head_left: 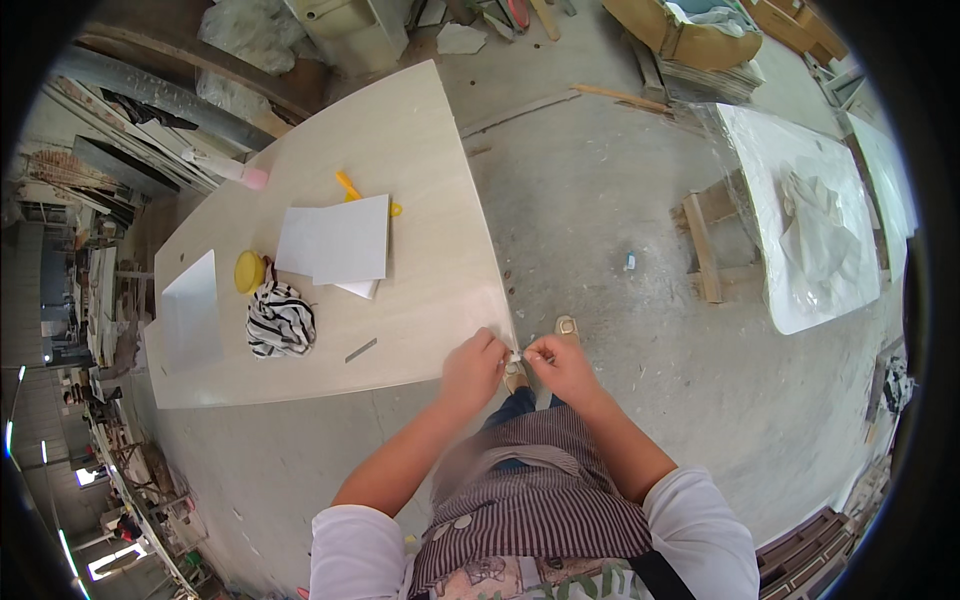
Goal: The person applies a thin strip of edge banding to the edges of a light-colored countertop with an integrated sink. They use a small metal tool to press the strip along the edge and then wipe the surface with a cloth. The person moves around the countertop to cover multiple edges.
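Note:
My left hand [476, 365] is at the near right corner of the pale board-topped table [420, 330], its fingers pinched together. Just to its right, past the table edge, my right hand [563, 364] also has its fingertips closed in a pinch. Between the two sets of fingertips shows a small whitish bit [515, 356], too small to name. A thin grey metal strip [361, 350] lies flat on the table to the left of my hands. Farther left are a crumpled black-and-white striped cloth [281, 322] and a round yellow container [249, 272].
White sheets [350, 240] overlap a yellow tool [347, 185] on the table. Farther off are a pink-and-white bottle [254, 178] and, at left, a white panel [192, 310]. Across the floor at right, a plastic-wrapped white slab [790, 200] rests on wooden supports [702, 248].

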{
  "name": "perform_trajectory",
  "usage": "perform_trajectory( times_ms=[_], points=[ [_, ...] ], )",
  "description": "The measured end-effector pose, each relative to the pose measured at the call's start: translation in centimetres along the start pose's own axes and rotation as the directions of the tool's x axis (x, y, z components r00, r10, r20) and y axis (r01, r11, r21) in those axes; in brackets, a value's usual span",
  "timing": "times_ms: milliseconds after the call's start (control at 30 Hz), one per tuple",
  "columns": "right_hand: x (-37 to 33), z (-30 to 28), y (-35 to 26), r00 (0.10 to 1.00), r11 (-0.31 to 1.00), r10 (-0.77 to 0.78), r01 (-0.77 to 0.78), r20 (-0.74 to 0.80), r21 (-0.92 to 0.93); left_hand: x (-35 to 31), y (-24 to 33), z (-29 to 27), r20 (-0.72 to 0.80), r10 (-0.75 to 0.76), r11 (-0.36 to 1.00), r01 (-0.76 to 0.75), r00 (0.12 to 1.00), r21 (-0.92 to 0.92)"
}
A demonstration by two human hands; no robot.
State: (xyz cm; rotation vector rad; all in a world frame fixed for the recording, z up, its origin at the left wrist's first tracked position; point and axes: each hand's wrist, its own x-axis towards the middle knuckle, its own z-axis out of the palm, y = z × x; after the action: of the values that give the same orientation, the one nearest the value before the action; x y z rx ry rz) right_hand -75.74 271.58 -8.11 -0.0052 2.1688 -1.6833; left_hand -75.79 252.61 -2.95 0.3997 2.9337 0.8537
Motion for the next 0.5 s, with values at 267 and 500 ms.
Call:
perform_trajectory(
  times_ms=[267,500],
  points=[
    [-2.1,1.5,-1.1,0.983,0.997,-0.014,0.0,-0.182,-0.075,1.0,-0.6,-0.1,0.038,0.119,0.993,-0.119,0.992,0.001],
    [-2.8,3.7,0.3,0.954,0.999,0.04,-0.031,-0.298,0.035,1.5,-1.4,-0.7,0.105,0.197,0.98,-0.199,0.975,0.01]
  ],
)
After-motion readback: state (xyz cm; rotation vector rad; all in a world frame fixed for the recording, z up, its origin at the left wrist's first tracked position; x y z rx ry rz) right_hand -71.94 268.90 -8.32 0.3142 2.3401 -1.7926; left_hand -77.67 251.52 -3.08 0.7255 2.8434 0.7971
